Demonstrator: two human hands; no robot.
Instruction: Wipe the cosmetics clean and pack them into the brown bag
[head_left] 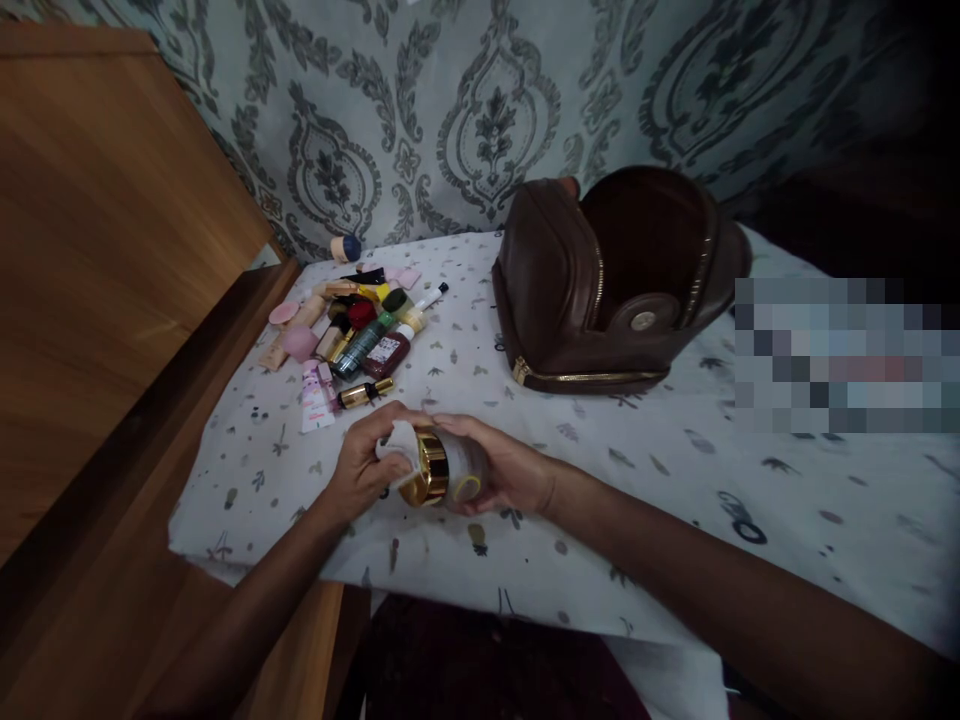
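Observation:
Low over the printed cloth, my right hand (pixel 510 462) is wrapped round a frosted jar (pixel 463 470) with a shiny gold lid (pixel 433 468). The jar lies tilted on its side, lid toward the left. My left hand (pixel 367 465) pinches a crumpled white wipe (pixel 399 447) against the lid's top and edge. Part of the jar's body is hidden behind my right fingers. Just beyond my left hand lie a small dark bottle with a gold cap (pixel 365 392) and a white and pink tube (pixel 318 398).
Behind my hands to the left is a pile of cosmetics, including a dark red bottle (pixel 388 352) and a pink sponge (pixel 300 343). An open brown leather bag (pixel 555 290) stands at the back right. Wooden furniture (pixel 112 250) borders the left; a patterned curtain (pixel 420 110) hangs behind.

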